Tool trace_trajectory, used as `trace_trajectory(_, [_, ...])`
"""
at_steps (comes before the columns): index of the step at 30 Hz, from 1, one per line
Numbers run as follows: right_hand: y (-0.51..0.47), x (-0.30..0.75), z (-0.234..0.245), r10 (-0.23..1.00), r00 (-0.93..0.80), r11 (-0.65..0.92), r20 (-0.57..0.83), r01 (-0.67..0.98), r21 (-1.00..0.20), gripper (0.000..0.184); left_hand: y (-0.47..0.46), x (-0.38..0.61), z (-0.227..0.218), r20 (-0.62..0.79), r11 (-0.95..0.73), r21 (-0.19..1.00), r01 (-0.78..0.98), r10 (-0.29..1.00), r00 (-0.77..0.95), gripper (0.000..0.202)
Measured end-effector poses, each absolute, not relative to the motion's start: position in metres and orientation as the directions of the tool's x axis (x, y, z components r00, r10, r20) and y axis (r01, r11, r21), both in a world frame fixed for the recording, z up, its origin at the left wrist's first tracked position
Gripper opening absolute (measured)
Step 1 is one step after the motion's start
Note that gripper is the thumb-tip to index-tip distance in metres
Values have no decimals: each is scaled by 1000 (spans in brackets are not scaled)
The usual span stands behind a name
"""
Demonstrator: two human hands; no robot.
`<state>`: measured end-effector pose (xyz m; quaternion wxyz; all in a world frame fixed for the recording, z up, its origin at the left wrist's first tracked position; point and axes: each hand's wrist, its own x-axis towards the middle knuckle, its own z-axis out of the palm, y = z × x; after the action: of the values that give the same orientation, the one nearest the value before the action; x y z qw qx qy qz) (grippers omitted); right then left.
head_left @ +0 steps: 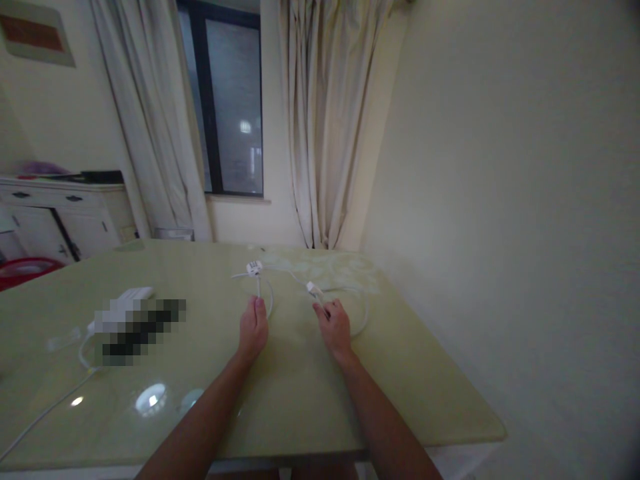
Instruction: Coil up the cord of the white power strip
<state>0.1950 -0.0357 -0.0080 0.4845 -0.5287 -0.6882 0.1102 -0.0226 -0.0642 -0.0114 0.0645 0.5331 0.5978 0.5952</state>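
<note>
A thin white cable lies looped on the glossy pale green table. My left hand is closed, pinching the cable just below a small white plug block. My right hand is closed too, and it holds the cable near its other white connector, which sticks up past my fingers. The hands are about a hand's width apart, near the middle of the table.
At the table's left lie a white device, a pixelated dark patch and another white cord. A bare wall runs close along the right edge. Curtains, a dark window and a white cabinet stand behind.
</note>
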Motion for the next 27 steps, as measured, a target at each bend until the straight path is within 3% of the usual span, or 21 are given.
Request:
trace_trajectory(4, [-41, 173, -14, 872, 77, 429, 483, 356, -830, 40, -69, -6, -18, 591, -361, 698, 619, 778, -213, 31])
trace_trajectory(10, [-49, 172, -13, 877, -296, 377, 378, -61, -924, 16, -74, 13, -27, 540, -489, 603, 630, 832, 130, 37])
trace_trajectory(14, [-55, 173, -8, 838, -396, 316, 375, -207, -926, 28, -75, 13, -21, 547, -554, 598, 580, 810, 210, 40])
trace_trajectory(20, [-54, 173, -3, 897, -253, 318, 362, -198, -927, 48, -73, 11, -11, 515, -534, 669, 517, 835, 196, 54])
trace_trajectory(27, [-55, 174, -7, 828, -254, 512, 499, -18, -859, 46, -69, 16, -20, 431, -467, 814, 345, 884, 180, 50])
